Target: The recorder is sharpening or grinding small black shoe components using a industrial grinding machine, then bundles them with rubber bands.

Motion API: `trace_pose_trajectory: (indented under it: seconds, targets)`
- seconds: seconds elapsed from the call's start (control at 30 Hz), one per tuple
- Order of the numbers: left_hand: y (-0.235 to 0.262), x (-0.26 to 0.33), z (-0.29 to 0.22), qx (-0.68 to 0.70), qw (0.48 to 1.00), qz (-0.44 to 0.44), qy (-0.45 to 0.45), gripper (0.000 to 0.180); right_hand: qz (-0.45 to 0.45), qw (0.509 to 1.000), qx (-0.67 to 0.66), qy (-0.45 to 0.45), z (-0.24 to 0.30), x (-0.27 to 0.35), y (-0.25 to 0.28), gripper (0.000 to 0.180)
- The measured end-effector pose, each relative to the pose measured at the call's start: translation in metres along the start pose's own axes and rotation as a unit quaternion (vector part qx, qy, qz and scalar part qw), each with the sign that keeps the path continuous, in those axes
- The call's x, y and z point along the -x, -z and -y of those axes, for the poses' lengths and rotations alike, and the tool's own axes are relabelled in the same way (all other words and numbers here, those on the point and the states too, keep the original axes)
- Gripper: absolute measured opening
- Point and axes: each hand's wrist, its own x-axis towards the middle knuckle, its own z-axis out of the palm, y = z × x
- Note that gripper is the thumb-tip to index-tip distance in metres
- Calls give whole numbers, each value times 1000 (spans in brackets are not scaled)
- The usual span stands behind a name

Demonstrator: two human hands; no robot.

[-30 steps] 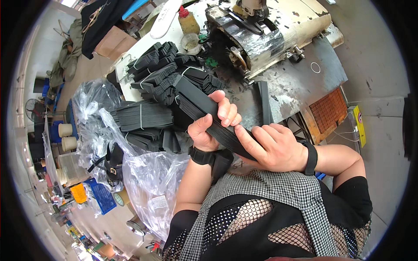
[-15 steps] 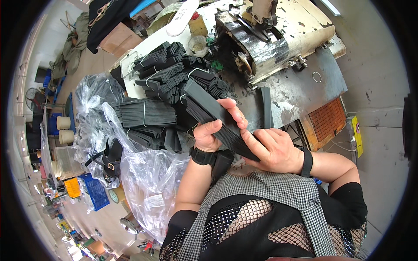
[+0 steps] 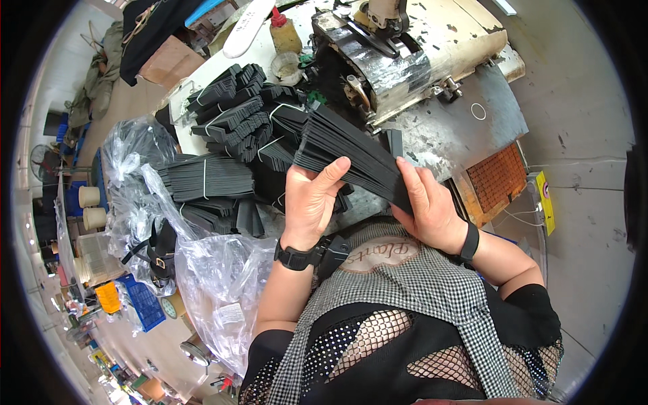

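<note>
A stack of flat black strips (image 3: 352, 154) slants across in front of me, its strips slightly fanned at the upper left end. My left hand (image 3: 312, 197) is closed on its left part, thumb on the near side and the other fingers hidden behind. The lower right end is gripped by my right hand (image 3: 430, 208), fingers along the far side. Behind lie several banded bundles of black strips (image 3: 236, 125), with another wide bundle (image 3: 206, 179) below them. Past the stack a short black piece (image 3: 392, 142) shows on the metal plate, partly hidden.
A worn cream-coloured machine (image 3: 405, 64) stands at the back on a metal plate (image 3: 496, 111), where a white rubber band (image 3: 478, 111) lies. Left of it are a red-capped bottle (image 3: 286, 37) and a clear cup (image 3: 286, 69). Clear plastic bags (image 3: 219, 290) hang at the left.
The stack has turned flatter, and its strips are spread more. My left hand has shifted down its near side; my right hand has moved up, now round the lower right end. The view has shifted slightly.
</note>
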Motion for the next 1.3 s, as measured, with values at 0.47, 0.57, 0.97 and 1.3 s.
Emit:
trace_pose_trajectory:
  seconds: [0.47,0.57,0.97,1.3]
  targets:
    - [2,2,14,20,999,29,7,31,-21,999,-25,-41,-14,22,-7,95]
    - [0,1,15,11,999,37,15,31,-41,998,-36,-30,-17,24,-6,94]
    - [6,-1,25,-192,979,50,54,42,-134,965,29,-223,-94,91,11,65]
    - [6,-14,48,-324,936,29,133,30,-72,920,92,-375,-153,119,-6,53]
